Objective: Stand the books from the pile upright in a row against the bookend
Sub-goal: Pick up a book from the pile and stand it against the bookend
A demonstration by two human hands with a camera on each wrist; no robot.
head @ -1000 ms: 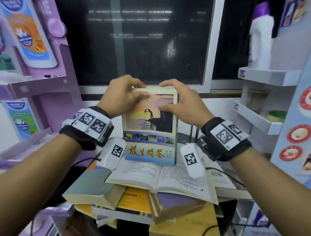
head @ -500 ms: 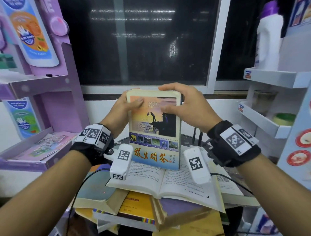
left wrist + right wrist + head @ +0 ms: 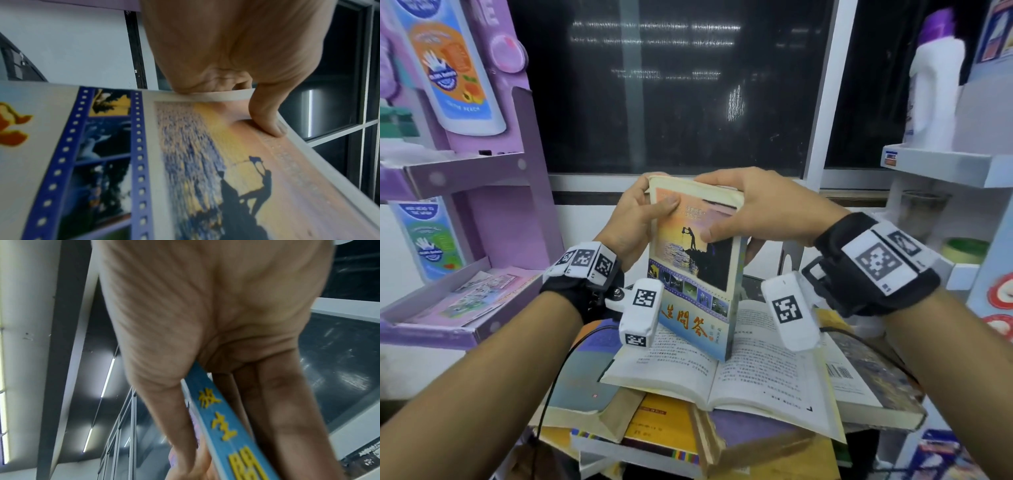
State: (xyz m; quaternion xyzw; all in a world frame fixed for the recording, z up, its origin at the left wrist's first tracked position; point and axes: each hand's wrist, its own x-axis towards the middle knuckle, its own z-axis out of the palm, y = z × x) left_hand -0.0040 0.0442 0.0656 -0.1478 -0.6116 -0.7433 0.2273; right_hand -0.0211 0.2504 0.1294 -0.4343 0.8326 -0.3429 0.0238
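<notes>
Fingers of the left hand [image 3: 635,219] curl behind the top left corner of the sunset-cover book [image 3: 693,270], the thumb [image 3: 267,120] pressing flat on the front cover, so that hand pinches the book. The right hand [image 3: 763,209] grips the top right corner and blue spine [image 3: 218,418], thumb on the cover and fingers [image 3: 287,418] down the back. The book is held upright, turned a little so the spine shows, above the open book [image 3: 739,373] that tops the pile. Whether its bottom edge touches the open pages cannot be told. Below the open book lie a grey-blue book [image 3: 582,380], a yellow one [image 3: 661,425] and a purple one [image 3: 753,435], stacked crookedly. A purple display shelf [image 3: 465,178] stands to the left, a white shelf [image 3: 941,164] with a white bottle [image 3: 935,92] to the right, a dark window [image 3: 671,85] behind
</notes>
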